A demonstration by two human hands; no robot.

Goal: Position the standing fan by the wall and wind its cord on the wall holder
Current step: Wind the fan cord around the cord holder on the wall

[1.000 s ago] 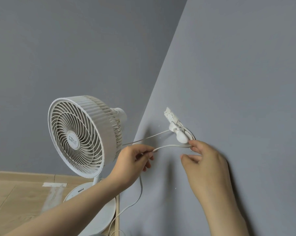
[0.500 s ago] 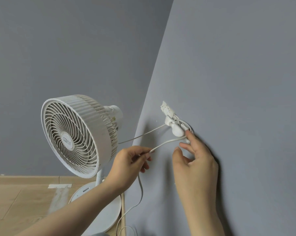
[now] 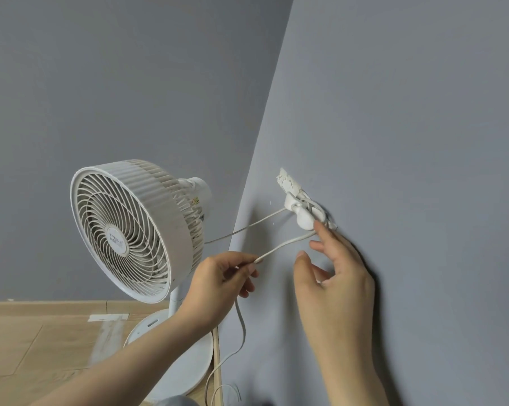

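Note:
A white standing fan [image 3: 130,230] stands in the corner on its round base [image 3: 189,364], close to the grey wall [image 3: 408,142] on the right. A white cord holder [image 3: 301,213] is fixed to that wall, with several turns of white cord [image 3: 282,246] around it. My left hand [image 3: 221,282] pinches the cord a short way left of the holder; the slack hangs down to the floor. My right hand [image 3: 335,273] is just below the holder, fingers spread, its index fingertip touching the cord at the holder.
A second strand of cord [image 3: 247,227] runs from the holder to the back of the fan head. The wooden floor [image 3: 36,347] lies at lower left, with a pale tape patch on it. A grey wall rises behind the fan.
My right hand has let go of its pinch on the cord and opened its fingers below the holder. My left hand keeps hold of the cord. The view has shifted slightly.

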